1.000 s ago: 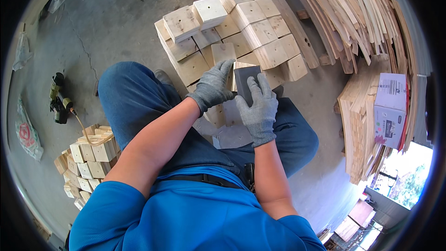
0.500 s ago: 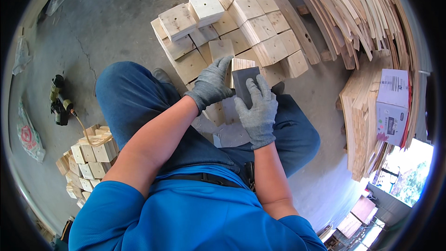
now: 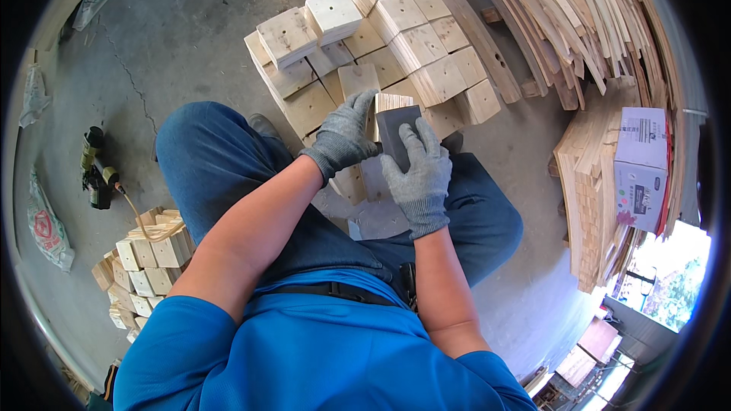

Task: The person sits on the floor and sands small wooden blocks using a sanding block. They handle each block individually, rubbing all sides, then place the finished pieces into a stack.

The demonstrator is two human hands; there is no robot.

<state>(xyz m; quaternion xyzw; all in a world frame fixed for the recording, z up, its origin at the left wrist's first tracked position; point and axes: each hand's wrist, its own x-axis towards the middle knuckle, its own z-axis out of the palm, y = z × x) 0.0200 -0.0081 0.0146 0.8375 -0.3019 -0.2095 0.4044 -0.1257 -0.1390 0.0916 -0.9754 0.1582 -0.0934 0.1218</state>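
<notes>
Bright, even daylight across the whole view; no dim corners inside the circular field. Strongest light enters at the lower right, where an outdoor opening (image 3: 670, 274) is blown out to near white with green beyond. Pale wooden blocks (image 3: 396, 38) ahead are well lit, slightly washed on their top faces. Concrete floor (image 3: 175, 38) reads a flat grey with soft, short shadows only. Shadow sits under the blocks' edges and between the knees. Heavy fisheye distortion: the stacked slats (image 3: 579, 23) at the upper right curve with the rim. Black vignette surrounds the circle. Centre is sharp; glove knit is legible. Edges soften slightly. No motion blur.
</notes>
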